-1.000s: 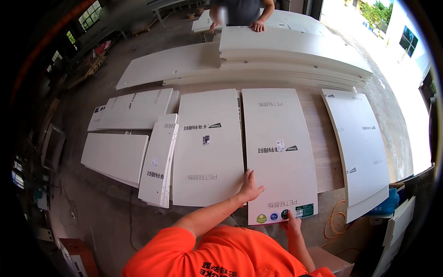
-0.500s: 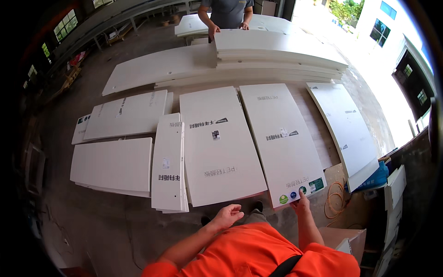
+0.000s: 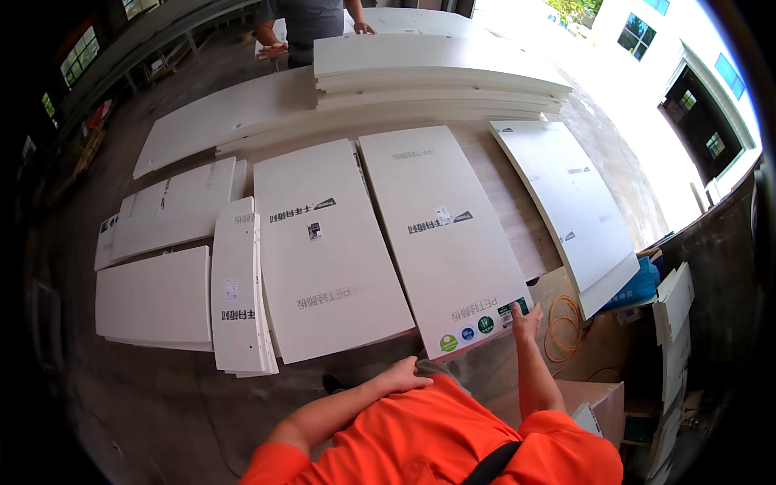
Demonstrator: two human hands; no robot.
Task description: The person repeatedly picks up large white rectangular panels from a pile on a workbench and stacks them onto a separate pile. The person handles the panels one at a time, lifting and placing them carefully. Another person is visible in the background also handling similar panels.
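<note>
My right hand (image 3: 527,322) is at the near right corner of a long white panel (image 3: 440,234), beside its green label, with fingers apart; the thumb is over the label and the other fingers lie along the edge. My left hand (image 3: 402,375) is low in front of my orange shirt, short of the panels, its fingers loosely curled with nothing visible in them. Left of that panel lies another wide white panel (image 3: 331,259) with dark print. Round stickers (image 3: 467,333) line the near edge of the right-hand panel.
A narrow stack of panels (image 3: 234,283) and shorter boards (image 3: 153,295) lie at the left. A panel (image 3: 574,202) sits at the right, near an orange hose (image 3: 558,327). Across the table a person in grey (image 3: 317,32) stands behind a tall panel stack (image 3: 436,61).
My view has turned so the panels sit farther left. My right hand has shifted along the panel's near edge to its corner and loosened. The person across has moved left.
</note>
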